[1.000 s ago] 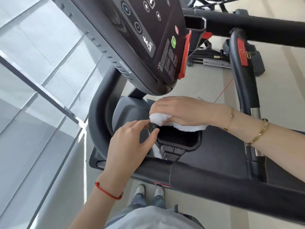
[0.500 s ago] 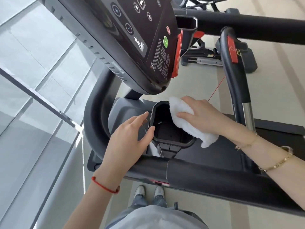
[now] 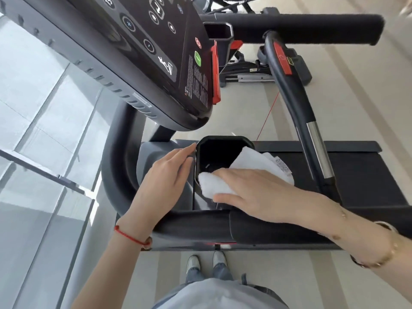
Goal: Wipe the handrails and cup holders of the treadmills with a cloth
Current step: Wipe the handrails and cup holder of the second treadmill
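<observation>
A black cup holder (image 3: pixel 219 152) sits below the treadmill console, its dark inside showing. My right hand (image 3: pixel 258 192) presses a white cloth (image 3: pixel 243 168) over the holder's near right rim; part of the cloth hangs past the right edge. My left hand (image 3: pixel 165 177) rests flat against the holder's left side, fingertips touching the rim, holding nothing. A padded black handrail (image 3: pixel 256 228) runs across just below both hands. A second cup holder (image 3: pixel 219 34) shows at the console's far side.
The tilted console (image 3: pixel 156 54) with buttons overhangs the holder from above left. A curved black grip bar (image 3: pixel 296 101) with a red tag stands at the right. Glass wall panels lie to the left; another machine (image 3: pixel 252 70) stands beyond. My feet (image 3: pixel 206 262) are on the floor below.
My right hand swept the cloth from the holder's far rim round its right side to the near rim. The left hand stayed at the holder's left edge and flattened slightly.
</observation>
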The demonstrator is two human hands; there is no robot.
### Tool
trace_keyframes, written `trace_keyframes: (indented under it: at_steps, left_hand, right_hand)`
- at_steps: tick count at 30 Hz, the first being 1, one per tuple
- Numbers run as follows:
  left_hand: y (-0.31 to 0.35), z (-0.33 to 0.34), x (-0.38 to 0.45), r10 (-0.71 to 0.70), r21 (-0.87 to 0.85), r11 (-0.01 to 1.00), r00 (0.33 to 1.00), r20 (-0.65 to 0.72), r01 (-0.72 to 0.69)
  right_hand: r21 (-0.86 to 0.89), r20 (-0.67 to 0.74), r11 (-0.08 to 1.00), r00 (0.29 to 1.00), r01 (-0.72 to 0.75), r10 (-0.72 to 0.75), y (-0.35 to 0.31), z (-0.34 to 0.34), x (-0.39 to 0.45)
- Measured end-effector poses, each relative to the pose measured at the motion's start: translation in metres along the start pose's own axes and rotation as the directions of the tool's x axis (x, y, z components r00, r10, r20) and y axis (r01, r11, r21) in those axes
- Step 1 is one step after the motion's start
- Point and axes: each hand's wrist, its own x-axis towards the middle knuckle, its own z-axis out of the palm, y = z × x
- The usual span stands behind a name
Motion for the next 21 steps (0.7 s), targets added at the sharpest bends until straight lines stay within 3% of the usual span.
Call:
trace_keyframes:
  at_steps: [7,16,19,21]
  left_hand:
    - [-0.004,0.001,0.001,0.014,-0.025,1.000,1.000,0.005,-0.014]
    - [0.001,0.004,0.000,0.004,-0.048,0.999,1.000,-0.002,-0.004]
    - [0.003,0.004,0.000,0.003,-0.043,0.999,1.000,-0.004,-0.003]
    - [0.004,0.004,0.000,-0.001,-0.031,1.000,1.000,-0.010,0.001]
  right_hand:
    - [-0.093,-0.076,0.995,0.996,0.048,-0.056,0.000,0.001,-0.003]
    - [-0.043,-0.118,0.995,0.988,0.094,-0.098,-0.006,0.010,0.010]
    - [-0.044,-0.224,0.997,0.972,0.062,-0.071,0.001,0.015,-0.001]
    - [0.062,-0.292,0.996,0.956,0.057,-0.037,0.012,0.014,-0.016]
